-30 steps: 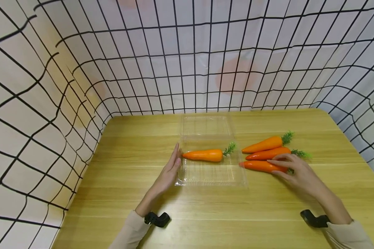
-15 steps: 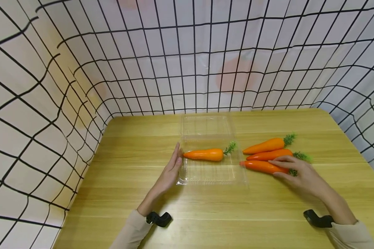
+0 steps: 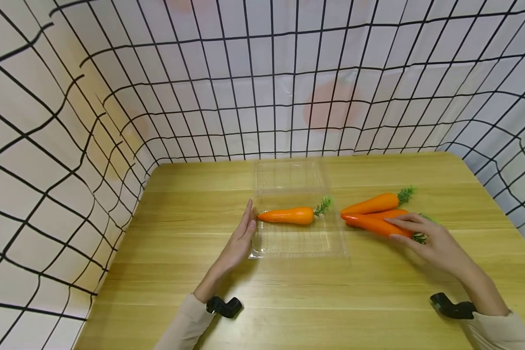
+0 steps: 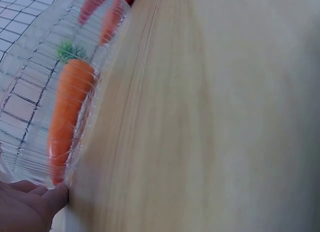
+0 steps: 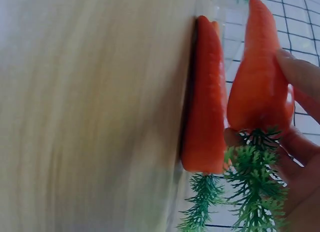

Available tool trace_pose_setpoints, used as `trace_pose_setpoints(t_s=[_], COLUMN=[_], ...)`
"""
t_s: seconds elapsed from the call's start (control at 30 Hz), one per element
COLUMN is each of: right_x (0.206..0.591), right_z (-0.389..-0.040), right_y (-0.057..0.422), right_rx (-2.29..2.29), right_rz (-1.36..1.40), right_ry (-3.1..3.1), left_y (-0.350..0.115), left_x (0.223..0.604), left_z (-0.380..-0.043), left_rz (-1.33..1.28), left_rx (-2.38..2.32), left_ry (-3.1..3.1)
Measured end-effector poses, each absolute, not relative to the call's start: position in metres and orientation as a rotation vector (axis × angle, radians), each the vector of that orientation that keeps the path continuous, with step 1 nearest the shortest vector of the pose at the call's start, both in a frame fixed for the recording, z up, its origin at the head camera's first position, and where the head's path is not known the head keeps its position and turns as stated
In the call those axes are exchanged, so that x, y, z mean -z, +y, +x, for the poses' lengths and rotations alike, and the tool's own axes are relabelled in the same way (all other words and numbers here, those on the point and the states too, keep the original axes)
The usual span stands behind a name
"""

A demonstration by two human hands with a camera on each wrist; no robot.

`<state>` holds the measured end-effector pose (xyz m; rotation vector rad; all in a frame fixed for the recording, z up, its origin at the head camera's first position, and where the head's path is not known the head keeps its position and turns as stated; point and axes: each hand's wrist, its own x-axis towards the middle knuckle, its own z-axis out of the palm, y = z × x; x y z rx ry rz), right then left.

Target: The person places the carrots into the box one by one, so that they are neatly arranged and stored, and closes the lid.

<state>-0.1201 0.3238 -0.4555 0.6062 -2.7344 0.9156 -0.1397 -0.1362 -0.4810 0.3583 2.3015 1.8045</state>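
Note:
A clear plastic clamshell box [image 3: 297, 248] stands with its lid [image 3: 288, 175] laid back, and one orange carrot [image 3: 288, 216] lies in it, tip to the left. My left hand [image 3: 237, 241] rests against the box's left wall with straight fingers; its fingertips show at the box's end in the left wrist view. My right hand [image 3: 433, 240] pinches a red-orange carrot [image 5: 260, 86] near its leafy end, raised off the table in the right wrist view. Below it lies another red-orange carrot [image 5: 204, 101], partly hidden in the head view. Behind these is an orange carrot [image 3: 372, 204].
The wooden table [image 3: 297, 301] carries everything. White cloth with a black grid [image 3: 262, 87] stands behind and along both sides of it. A black wrist camera [image 3: 224, 307] sits on the left wrist and another black wrist camera [image 3: 452, 306] on the right.
The right hand has raised the nearest carrot off the table and shifted it slightly right and back, over its neighbour. The left hand and the box have hardly moved.

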Motion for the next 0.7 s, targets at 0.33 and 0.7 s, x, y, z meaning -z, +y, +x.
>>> trace_pose_setpoints(t_s=[0.33,0.7], right_x=[0.446,0.433], right_z=[-0.123,-0.137], right_y=[0.315,0.288], right_rx=[-1.099,-1.066], right_rz=[0.533,0.780], right_ry=[-2.657,-2.588], left_y=[-0.138,-0.136], left_x=[0.482,0.482], left_z=[-0.142,-0.145], left_rz=[0.370,0.393], left_rx=[-1.796,-1.806], left_ry=[2.315,2.301])
